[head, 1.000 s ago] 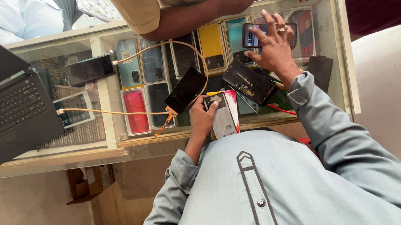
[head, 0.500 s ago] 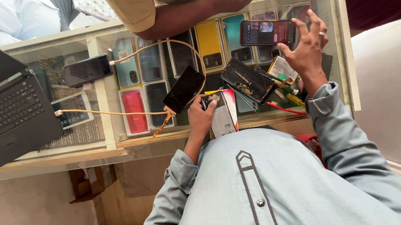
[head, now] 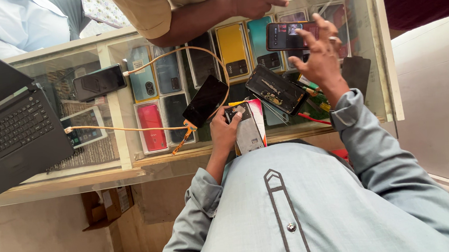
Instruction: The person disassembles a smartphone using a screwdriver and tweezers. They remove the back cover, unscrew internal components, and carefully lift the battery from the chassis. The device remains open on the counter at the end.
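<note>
The right hand (head: 321, 56) is raised over the far part of the glass counter (head: 124, 167), its fingers curled around the end of a dark phone (head: 287, 36) with a lit screen, thumb lying under the phone's near edge and a ring showing on one finger. The left hand (head: 225, 130) rests near the counter's front edge, fingers closed around a small opened phone body (head: 246, 127), which lies against a red and white card; how tightly it pinches is hard to judge, since the fingertips are tucked underneath. Just beyond that hand a black phone (head: 205, 100) lies tilted on the glass, with an orange cable (head: 130, 130) running from its lower corner leftwards across the counter. Between the two hands sits an opened phone back (head: 276, 90) with its inner parts showing, and thin tools lie beside it. Under the glass, rows of phone boxes are on display, among them a yellow box (head: 233, 49) and a red box (head: 151, 127). A black laptop (head: 9, 130) stands open at the left end. Another person's arm (head: 201, 14) in a tan sleeve leans on the far side of the counter, fist closed
</note>
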